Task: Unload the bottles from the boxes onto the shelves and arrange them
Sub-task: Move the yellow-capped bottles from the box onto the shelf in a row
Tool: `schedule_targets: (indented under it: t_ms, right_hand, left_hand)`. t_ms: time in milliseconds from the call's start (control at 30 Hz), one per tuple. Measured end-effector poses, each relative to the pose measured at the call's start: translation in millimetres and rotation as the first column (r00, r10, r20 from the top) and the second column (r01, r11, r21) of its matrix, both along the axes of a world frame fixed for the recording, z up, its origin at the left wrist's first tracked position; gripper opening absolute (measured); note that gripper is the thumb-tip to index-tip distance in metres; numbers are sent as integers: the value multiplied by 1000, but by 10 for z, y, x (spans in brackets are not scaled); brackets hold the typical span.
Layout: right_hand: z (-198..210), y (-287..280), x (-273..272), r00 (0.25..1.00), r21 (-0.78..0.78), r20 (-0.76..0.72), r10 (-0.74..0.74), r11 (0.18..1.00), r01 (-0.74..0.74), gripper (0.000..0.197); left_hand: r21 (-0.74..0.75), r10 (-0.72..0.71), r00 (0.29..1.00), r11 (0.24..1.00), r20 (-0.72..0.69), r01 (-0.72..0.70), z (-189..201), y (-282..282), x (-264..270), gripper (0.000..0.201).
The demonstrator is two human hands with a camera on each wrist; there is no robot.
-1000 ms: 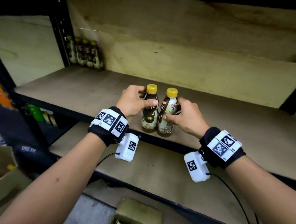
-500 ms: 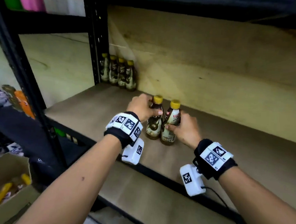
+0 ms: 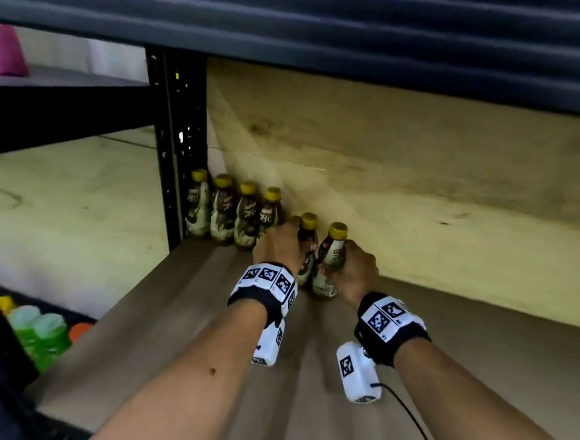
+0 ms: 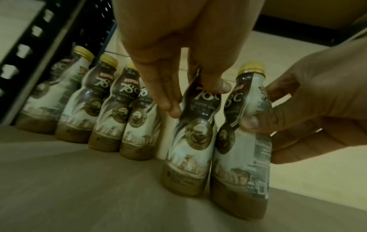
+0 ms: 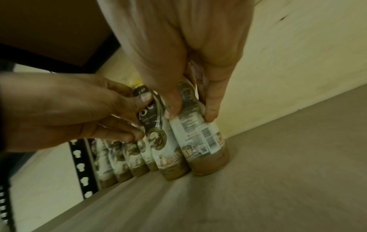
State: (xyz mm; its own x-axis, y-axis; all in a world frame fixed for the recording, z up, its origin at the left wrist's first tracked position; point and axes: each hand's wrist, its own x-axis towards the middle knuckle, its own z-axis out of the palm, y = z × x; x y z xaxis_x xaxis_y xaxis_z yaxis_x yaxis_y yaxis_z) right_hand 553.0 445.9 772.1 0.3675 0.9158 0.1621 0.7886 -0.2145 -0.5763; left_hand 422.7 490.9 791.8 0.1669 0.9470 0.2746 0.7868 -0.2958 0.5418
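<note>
Two coffee bottles with yellow caps stand side by side on the wooden shelf board, close to the back wall. My left hand grips the left bottle around its neck and shoulder, seen close up as the left bottle. My right hand grips the right bottle, thumb and fingers round the body of the right bottle. A row of several matching bottles stands in the back left corner, a small gap left of the held pair.
A black upright post bounds the shelf on the left, beside the row. The dark edge of the upper shelf hangs low overhead. A plywood back wall closes the rear. Green-capped bottles sit on a lower level at left.
Both hands have carried the two bottles from the shelf's front edge to the back left, up near the row. The view has moved in under the upper shelf.
</note>
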Motion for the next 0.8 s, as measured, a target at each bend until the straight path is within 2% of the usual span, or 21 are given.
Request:
schedule_targets:
  t_ms: [200,433,633,800]
  right_hand:
    - [14,363,-22,997,35,-16,-82,996,83,44]
    - [25,678,-12,994,65,-14,-110,992,110,44]
    - [3,683,-20,992,94,-31,-122,988,125,44]
    - [38,551,-50,993,34,-79,-89,995,92,46]
  left_hand:
    - [0,-14,1000,1000,-27,14,108,351,122,27]
    - [55,-22,991,998,-131,30,193,521,88,31]
    - [7,-49,996,999,-76,50,89,600,60,25]
    - [-9,-62,996,998,-64,62,138,470,2,33]
